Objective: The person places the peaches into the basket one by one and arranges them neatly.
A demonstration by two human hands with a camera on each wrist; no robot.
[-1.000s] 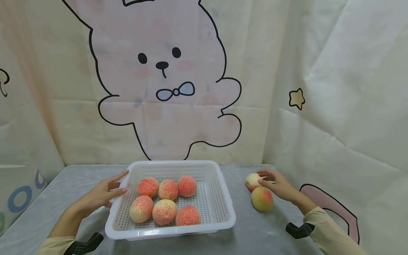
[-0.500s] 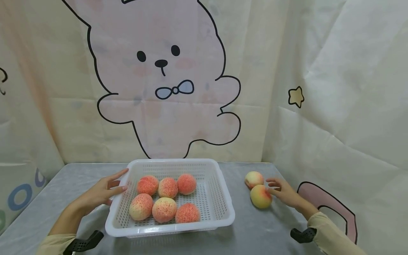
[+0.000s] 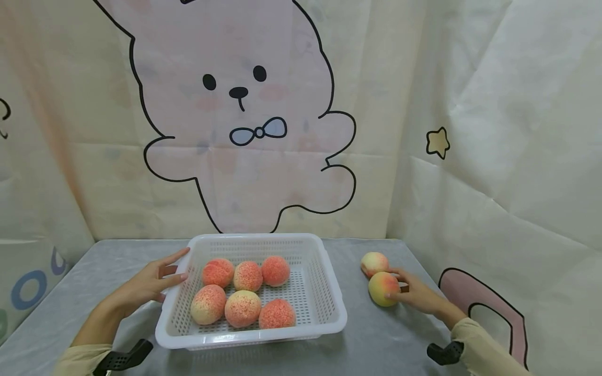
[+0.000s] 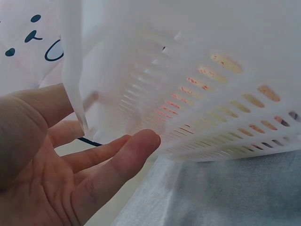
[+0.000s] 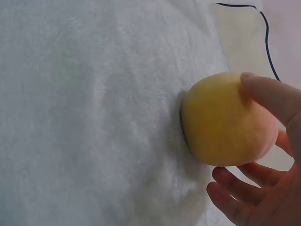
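Observation:
A white plastic basket (image 3: 324,292) with slotted walls holds several speckled red-and-yellow peaches (image 3: 242,310). My left hand (image 3: 143,284) rests against its left side, index fingertip at the rim and thumb lower down. In the left wrist view, the thumb (image 4: 127,157) lies beside the slotted wall with the fingers spread behind. Right of the basket, my right hand (image 3: 418,295) holds a yellow peach with a red blush (image 3: 382,289). In the right wrist view, the thumb (image 5: 265,92) presses on this peach while the fingers curve around its other side. Part of the peach is hidden by the hand.
Another pale yellow-and-red peach (image 3: 374,263) lies just behind the held one. A grey cloth covers the table (image 3: 362,334). Behind stands a curtain with a cartoon bear (image 3: 263,183), and another curtain (image 3: 508,172) closes in the right side.
My right hand has drawn back from the rear peach and come round the front yellow peach. My left hand and the basket have stayed put.

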